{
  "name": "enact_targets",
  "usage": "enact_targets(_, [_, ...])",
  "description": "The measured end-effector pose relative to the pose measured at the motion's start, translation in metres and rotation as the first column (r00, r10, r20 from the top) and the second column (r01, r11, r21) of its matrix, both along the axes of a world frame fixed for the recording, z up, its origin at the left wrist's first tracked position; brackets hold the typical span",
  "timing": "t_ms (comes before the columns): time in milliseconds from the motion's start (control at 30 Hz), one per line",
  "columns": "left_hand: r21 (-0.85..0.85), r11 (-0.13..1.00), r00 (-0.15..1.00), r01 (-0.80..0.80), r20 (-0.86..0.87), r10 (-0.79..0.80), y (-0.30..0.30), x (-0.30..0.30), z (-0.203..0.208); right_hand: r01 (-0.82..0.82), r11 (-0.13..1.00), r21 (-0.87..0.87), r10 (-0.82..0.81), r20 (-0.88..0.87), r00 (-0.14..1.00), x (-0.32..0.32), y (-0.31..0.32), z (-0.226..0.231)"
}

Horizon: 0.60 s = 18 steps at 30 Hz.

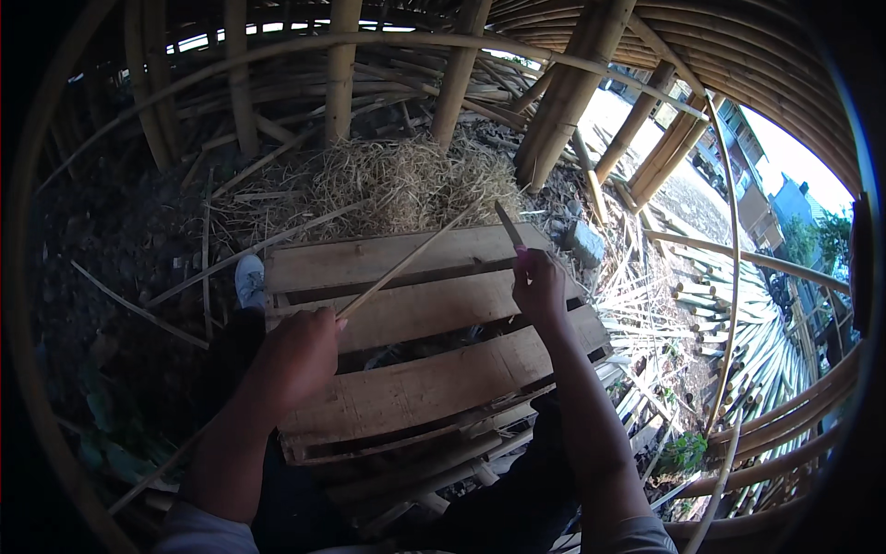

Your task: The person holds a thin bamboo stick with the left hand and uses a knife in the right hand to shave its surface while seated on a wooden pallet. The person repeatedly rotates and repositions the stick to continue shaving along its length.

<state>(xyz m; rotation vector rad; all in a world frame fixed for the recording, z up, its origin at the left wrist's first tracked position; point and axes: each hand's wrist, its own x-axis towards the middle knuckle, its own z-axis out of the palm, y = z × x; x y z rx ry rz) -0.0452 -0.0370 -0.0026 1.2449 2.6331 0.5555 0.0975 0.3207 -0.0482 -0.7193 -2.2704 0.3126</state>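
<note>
My left hand (300, 358) is closed around a thin bamboo strip (406, 263), which slants up and away to the right over the slatted wooden pallet (406, 397). In my right hand (541, 284), a knife (508, 224) is gripped by its pinkish handle. Its blade points away from me and slightly left, just right of the strip's far end, and appears apart from it. Both hands are above the pallet, the left by its left side and the right near its right side. My fingers hide part of the knife handle.
A heap of dry shavings (397, 185) lies beyond the pallet. Bamboo posts (572, 92) rise behind it. Cut bamboo poles (766, 314) are stacked at the right, near a pale block (585, 245). A white shoe (249, 282) stands at the pallet's left edge.
</note>
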Motion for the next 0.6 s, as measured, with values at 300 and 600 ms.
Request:
enact_targets(300, [-0.012,0.986,0.985,0.164,0.047,-0.163,0.018,0.044,-0.004,-0.541,0.841,-0.017,0.54,0.083,0.837,-0.004,-0.106,0.014])
enact_targets(600, [0.055,0.989,0.982,0.14,0.118,-0.145,0.016,0.043,0.0,-0.615,0.771,0.164,0.6,0.133,0.789,0.006,-0.066,0.024])
